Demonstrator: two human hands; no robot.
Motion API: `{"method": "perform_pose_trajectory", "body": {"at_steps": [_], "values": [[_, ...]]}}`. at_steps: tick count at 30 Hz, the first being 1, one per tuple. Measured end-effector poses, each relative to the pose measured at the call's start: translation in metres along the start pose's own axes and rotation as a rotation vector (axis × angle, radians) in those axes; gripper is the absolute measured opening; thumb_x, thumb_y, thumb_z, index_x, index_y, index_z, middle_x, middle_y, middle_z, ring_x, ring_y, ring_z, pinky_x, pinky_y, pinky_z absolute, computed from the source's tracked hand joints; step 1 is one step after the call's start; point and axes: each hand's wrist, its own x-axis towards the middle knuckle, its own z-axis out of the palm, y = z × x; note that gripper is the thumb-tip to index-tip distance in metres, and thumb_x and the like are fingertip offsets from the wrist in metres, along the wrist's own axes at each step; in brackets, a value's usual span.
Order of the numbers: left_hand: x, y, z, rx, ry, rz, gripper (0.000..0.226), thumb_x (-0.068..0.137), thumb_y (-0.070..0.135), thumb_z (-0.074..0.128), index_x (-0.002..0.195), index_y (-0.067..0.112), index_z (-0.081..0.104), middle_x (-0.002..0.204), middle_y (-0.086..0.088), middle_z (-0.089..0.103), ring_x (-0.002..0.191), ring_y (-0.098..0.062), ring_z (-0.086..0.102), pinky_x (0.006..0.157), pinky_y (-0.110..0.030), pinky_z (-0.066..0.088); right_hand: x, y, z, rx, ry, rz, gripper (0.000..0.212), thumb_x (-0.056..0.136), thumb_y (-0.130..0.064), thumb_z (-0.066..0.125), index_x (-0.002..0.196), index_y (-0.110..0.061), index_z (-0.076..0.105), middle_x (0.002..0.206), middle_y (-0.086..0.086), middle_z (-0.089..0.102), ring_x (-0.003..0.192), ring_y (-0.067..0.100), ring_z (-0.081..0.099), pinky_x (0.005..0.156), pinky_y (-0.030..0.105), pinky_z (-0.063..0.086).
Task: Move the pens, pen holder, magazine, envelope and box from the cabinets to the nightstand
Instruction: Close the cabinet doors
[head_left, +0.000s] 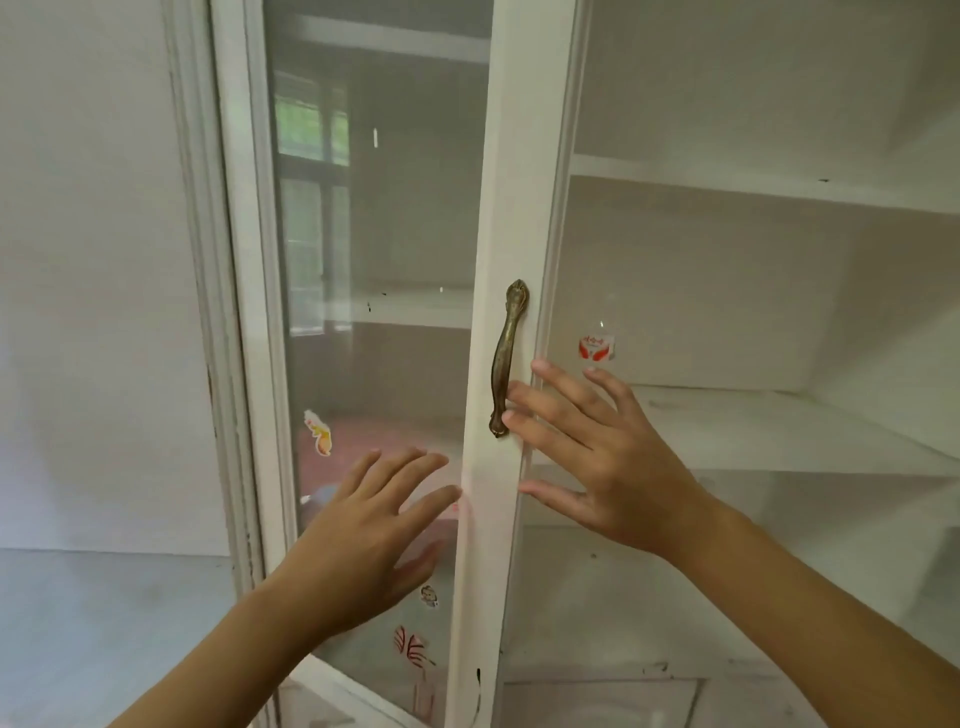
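Note:
A white cabinet door with a glass pane stands in front of me, with a bronze handle on its right stile. My right hand is spread, its fingertips touching the door edge just beside the handle's lower end. My left hand is flat and open against the glass near the door's stile. Neither hand holds anything. To the right, the white shelves show no pens, pen holder, magazine, envelope or box. A reddish blur shows behind the glass.
Cartoon stickers dot the glass, and a red-and-white sticker sits inside the cabinet. A plain white wall fills the left side. A pale surface lies at lower left.

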Motion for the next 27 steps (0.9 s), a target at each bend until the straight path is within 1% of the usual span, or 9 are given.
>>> {"method": "perform_pose_trajectory", "body": {"at_steps": [2,7,10,14,17,21,23,27], "values": [[0.013,-0.001,0.009,0.043,0.019,0.001,0.052,0.095,0.058,0.041,0.141,0.035,0.052,0.156,-0.003,0.046,0.144,-0.03,0.044,0.115,-0.057,0.04,-0.002,0.016,0.009,0.01,-0.016,-0.015,0.06,0.099,-0.049,0.067,0.148,-0.017,0.058,0.162,0.004,0.045,0.158,0.027,0.026,0.116,0.059,0.034],[0.041,-0.011,0.031,0.152,0.048,-0.028,0.055,0.096,0.059,0.043,0.145,0.035,0.05,0.164,-0.005,0.035,0.153,-0.029,0.027,0.121,-0.055,0.024,-0.006,0.048,0.031,0.028,-0.029,-0.046,0.066,0.095,-0.048,0.073,0.151,-0.017,0.055,0.163,0.005,0.043,0.159,0.027,0.022,0.115,0.057,0.035],[0.055,-0.018,0.039,0.172,0.054,-0.03,0.054,0.097,0.056,0.048,0.145,0.032,0.052,0.164,-0.006,0.035,0.155,-0.029,0.025,0.123,-0.056,0.024,-0.008,0.059,0.044,0.054,-0.011,-0.06,0.07,0.094,-0.047,0.075,0.153,-0.016,0.052,0.165,0.007,0.039,0.159,0.028,0.021,0.115,0.056,0.036],[0.062,-0.025,0.051,0.162,0.053,-0.025,0.056,0.097,0.054,0.052,0.148,0.033,0.049,0.166,-0.005,0.032,0.157,-0.028,0.019,0.124,-0.057,0.023,-0.012,0.065,0.062,0.082,-0.026,-0.038,0.075,0.094,-0.052,0.073,0.156,-0.018,0.048,0.167,0.01,0.034,0.16,0.028,0.018,0.118,0.055,0.033],[0.068,-0.033,0.06,0.188,0.06,-0.004,0.055,0.098,0.054,0.047,0.15,0.035,0.047,0.168,-0.003,0.028,0.158,-0.025,0.014,0.124,-0.058,0.022,-0.014,0.071,0.076,0.087,-0.024,-0.018,0.074,0.094,-0.053,0.072,0.155,-0.019,0.049,0.167,0.011,0.034,0.16,0.028,0.017,0.119,0.055,0.032],[0.081,-0.048,0.071,0.201,0.102,0.045,0.052,0.099,0.052,0.045,0.148,0.033,0.05,0.167,-0.002,0.031,0.157,-0.025,0.021,0.121,-0.064,0.026,-0.011,0.081,0.092,0.096,-0.024,0.015,0.074,0.092,-0.051,0.074,0.153,-0.018,0.051,0.165,0.013,0.037,0.16,0.029,0.018,0.119,0.054,0.033],[0.085,-0.057,0.079,0.225,0.128,0.076,0.051,0.1,0.051,0.044,0.148,0.033,0.05,0.167,-0.002,0.031,0.156,-0.026,0.023,0.122,-0.064,0.024,-0.011,0.084,0.101,0.092,-0.027,0.025,0.074,0.092,-0.051,0.075,0.154,-0.018,0.05,0.164,0.015,0.035,0.16,0.029,0.017,0.12,0.054,0.033],[0.094,-0.072,0.096,0.262,0.153,0.118,0.053,0.1,0.051,0.046,0.15,0.034,0.049,0.17,-0.002,0.023,0.158,-0.024,0.016,0.124,-0.063,0.018,-0.009,0.093,0.115,0.071,-0.021,0.041,0.075,0.092,-0.051,0.075,0.154,-0.019,0.049,0.164,0.017,0.033,0.16,0.03,0.018,0.121,0.053,0.031]]}}
